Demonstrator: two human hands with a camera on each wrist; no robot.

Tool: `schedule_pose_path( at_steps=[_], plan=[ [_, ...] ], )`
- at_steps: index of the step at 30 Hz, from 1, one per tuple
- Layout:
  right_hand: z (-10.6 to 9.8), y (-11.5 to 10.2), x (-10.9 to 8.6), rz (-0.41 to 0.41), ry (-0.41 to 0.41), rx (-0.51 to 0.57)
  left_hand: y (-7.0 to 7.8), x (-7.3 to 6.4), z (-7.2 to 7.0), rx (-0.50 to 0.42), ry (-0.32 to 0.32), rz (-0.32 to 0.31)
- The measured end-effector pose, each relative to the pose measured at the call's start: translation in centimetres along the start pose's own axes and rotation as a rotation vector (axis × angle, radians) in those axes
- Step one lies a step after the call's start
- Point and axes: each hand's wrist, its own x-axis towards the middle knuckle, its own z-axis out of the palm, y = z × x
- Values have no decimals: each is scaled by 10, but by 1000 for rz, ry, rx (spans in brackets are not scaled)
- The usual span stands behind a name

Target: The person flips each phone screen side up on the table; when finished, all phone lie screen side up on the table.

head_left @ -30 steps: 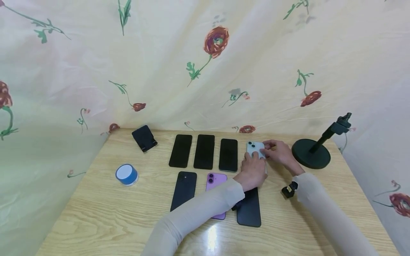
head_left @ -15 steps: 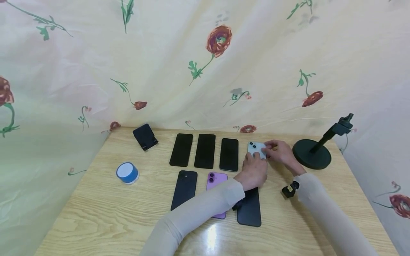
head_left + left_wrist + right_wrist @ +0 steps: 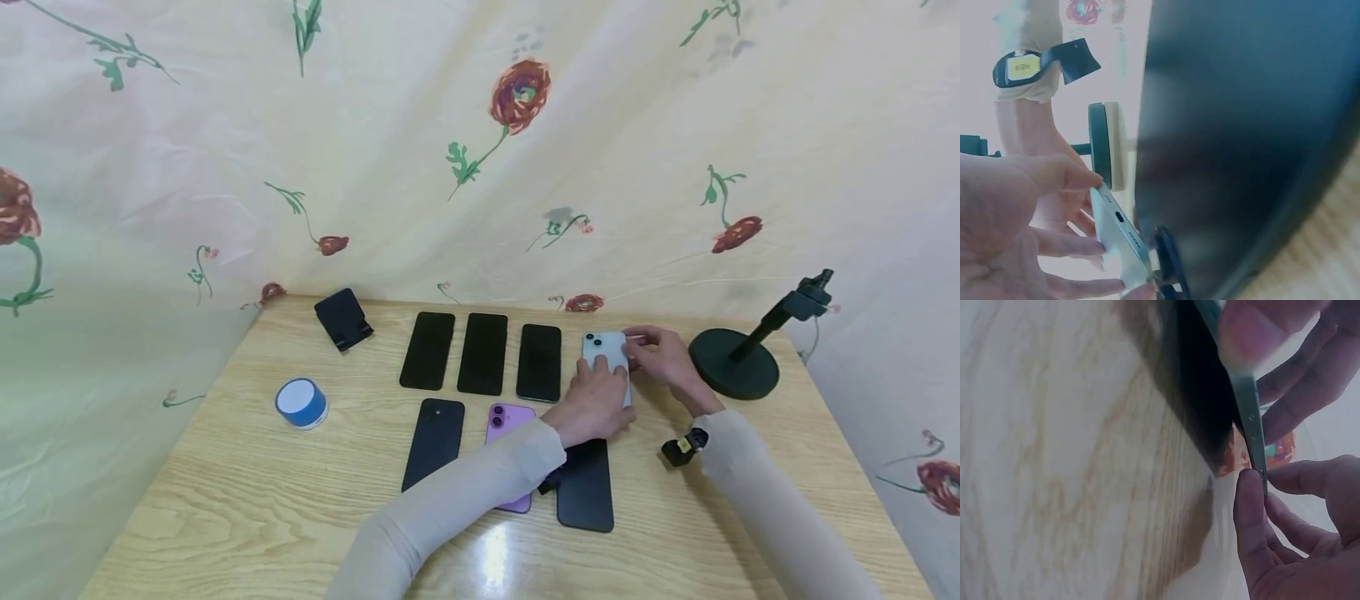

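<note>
A light blue phone (image 3: 611, 348) with two rear camera lenses, back side up, is in both hands at the right of the back row. The left hand (image 3: 596, 402) grips its lower part, fingers on the back; in the left wrist view its thumb (image 3: 1079, 175) presses the port end. With thumb and fingertips, the right hand (image 3: 660, 358) pinches the upper right edge, as the right wrist view shows with the phone (image 3: 1249, 419) edge-on. Beneath the left wrist lies a dark phone (image 3: 585, 492), partly covered, and the left forearm crosses a purple phone (image 3: 508, 419).
Dark phones (image 3: 482, 354) lie screen up to the left, with another dark phone (image 3: 437, 437) in front. A black round-based stand (image 3: 735, 364) is at right. A small black stand (image 3: 343, 319) and a blue-and-white round container (image 3: 302, 403) are at left. A floral cloth hangs behind the table.
Both hands stay on the light blue phone. More of its right edge shows than half a second ago. The whole head view has shifted slightly.
</note>
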Motion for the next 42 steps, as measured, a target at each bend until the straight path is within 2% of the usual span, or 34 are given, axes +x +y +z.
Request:
schedule_pose_path(
  at_steps=[10,19,26,35,42],
  plan=[
    [1,1,-4,15,48,100,-10,4,0,-77,29,48],
    [3,5,-4,-44,38,163,-14,2,-4,-230,29,9],
    [4,2,-10,-85,-1,145,-19,-3,-11,-372,28,1],
    [9,1,-17,-116,-78,116,-30,-8,-8,-611,30,5],
    [12,-1,-20,-111,-149,67,-38,-7,-6,-710,59,36]
  ],
)
